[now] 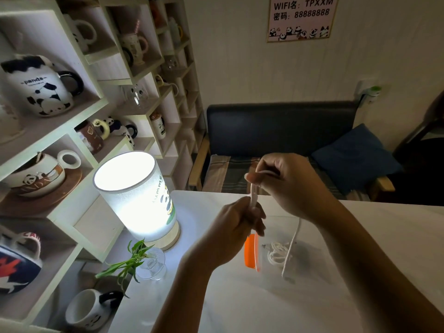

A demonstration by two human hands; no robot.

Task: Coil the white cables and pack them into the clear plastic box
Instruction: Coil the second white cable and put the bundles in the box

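My left hand (236, 227) and my right hand (288, 183) are raised above the white table, both closed on one white cable (252, 193) that runs taut between them. Its free end (292, 246) hangs down from under my right wrist to the table. Below the hands stands the clear plastic box (312, 236) with an orange clip (251, 252) on its left side. A coiled white cable (276, 254) lies inside it.
A lit table lamp (137, 195) stands at the table's left edge, with a small glass vase holding a green plant (144, 260) in front of it. Shelves of panda mugs (40, 92) fill the left. A dark sofa (288, 131) sits behind the table (240, 308).
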